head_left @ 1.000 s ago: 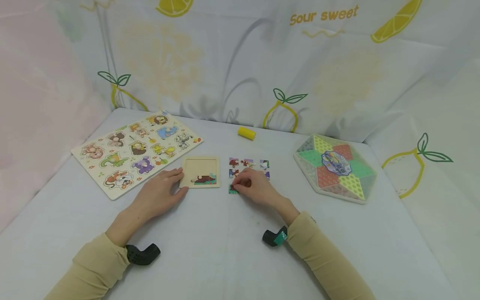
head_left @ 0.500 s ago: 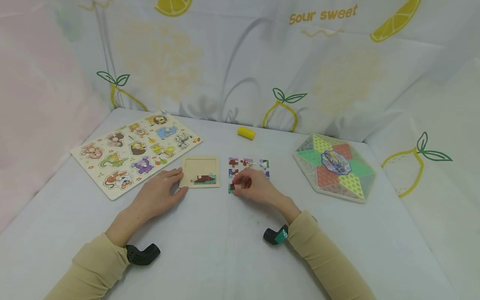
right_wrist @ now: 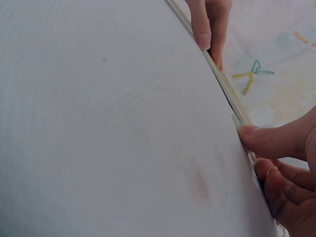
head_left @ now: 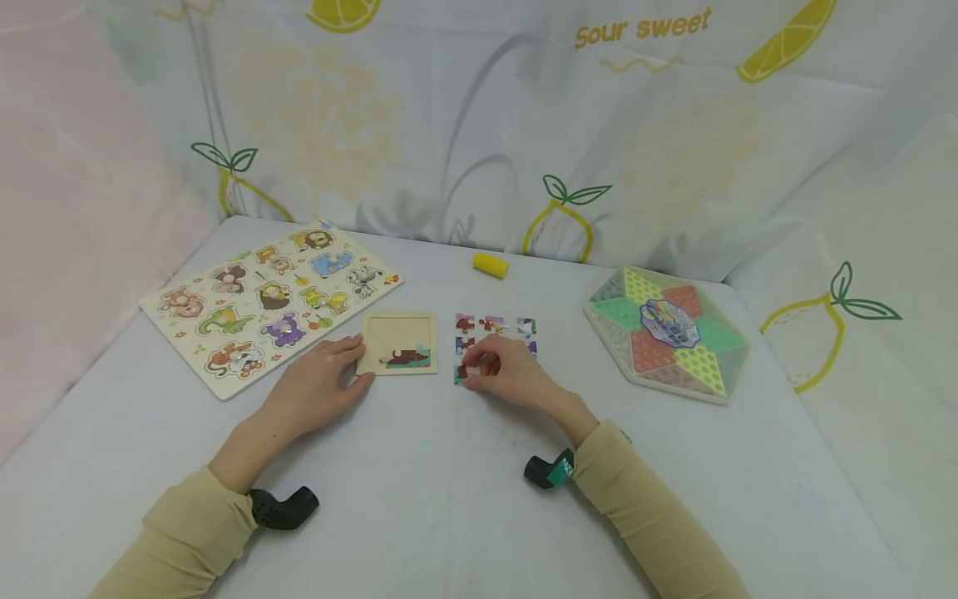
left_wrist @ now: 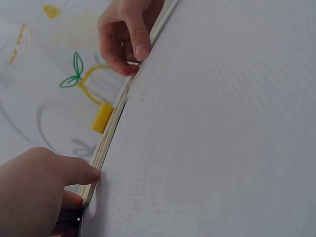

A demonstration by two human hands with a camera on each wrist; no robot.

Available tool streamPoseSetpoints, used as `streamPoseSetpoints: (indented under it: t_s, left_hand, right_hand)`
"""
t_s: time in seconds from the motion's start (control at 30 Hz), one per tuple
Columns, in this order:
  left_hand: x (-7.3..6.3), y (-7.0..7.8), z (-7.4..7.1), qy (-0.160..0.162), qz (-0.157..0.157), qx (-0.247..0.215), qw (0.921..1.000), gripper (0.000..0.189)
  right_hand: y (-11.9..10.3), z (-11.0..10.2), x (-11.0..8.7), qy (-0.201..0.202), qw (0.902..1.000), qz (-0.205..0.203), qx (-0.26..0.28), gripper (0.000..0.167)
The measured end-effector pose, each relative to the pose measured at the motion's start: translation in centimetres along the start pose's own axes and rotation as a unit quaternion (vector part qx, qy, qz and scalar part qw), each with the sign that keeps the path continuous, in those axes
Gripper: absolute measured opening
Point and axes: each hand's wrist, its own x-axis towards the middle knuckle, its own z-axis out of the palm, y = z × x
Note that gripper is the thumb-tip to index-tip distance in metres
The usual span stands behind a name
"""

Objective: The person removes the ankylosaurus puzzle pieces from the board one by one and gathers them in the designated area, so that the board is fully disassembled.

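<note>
My left hand holds the left side of a small square wooden puzzle tray, thumb at the near corner and fingers along the edge. Inside the tray, along its bottom right, lie joined brown and green jigsaw pieces. To the right, my right hand pinches a brown and green jigsaw piece between thumb and fingers, low over the cloth. Behind that hand several loose jigsaw pieces lie in rows, some partly hidden by it. In the left wrist view the tray shows edge-on beside my left thumb.
A large wooden animal puzzle board lies at the left, its right corner close to the tray. A yellow cylinder lies at the back. On the right sits a hexagonal Chinese checkers box. White cloth covers the table.
The right fingers have shifted slightly at the jigsaw piece, and more of its brown picture now shows. My left hand and the puzzle tray have stayed in place.
</note>
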Motion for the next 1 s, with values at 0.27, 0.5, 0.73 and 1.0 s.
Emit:
streamPoseSetpoints:
  t_s: [0.27, 0.5, 0.73, 1.0]
  left_hand:
    - [0.0, -0.02, -0.04, 0.003, 0.005, 0.001, 1.0, 0.053]
    - [-0.01, -0.04, 0.02, 0.008, 0.005, -0.003, 0.9999, 0.052]
    - [-0.03, 0.04, -0.02, 0.01, 0.004, -0.004, 0.9999, 0.052]
    - [-0.04, 0.0, 0.05, 0.006, 0.003, -0.004, 1.0, 0.052]
  right_hand:
    - [0.02, 0.08, -0.04, 0.002, 1.0, 0.001, 0.001, 0.023]
    - [0.06, 0.08, 0.02, 0.006, 0.9999, -0.007, -0.005, 0.023]
    - [0.04, 0.05, 0.01, 0.006, 0.9999, -0.011, -0.005, 0.023]
    - [0.06, 0.1, 0.01, 0.002, 0.9999, -0.008, -0.01, 0.023]
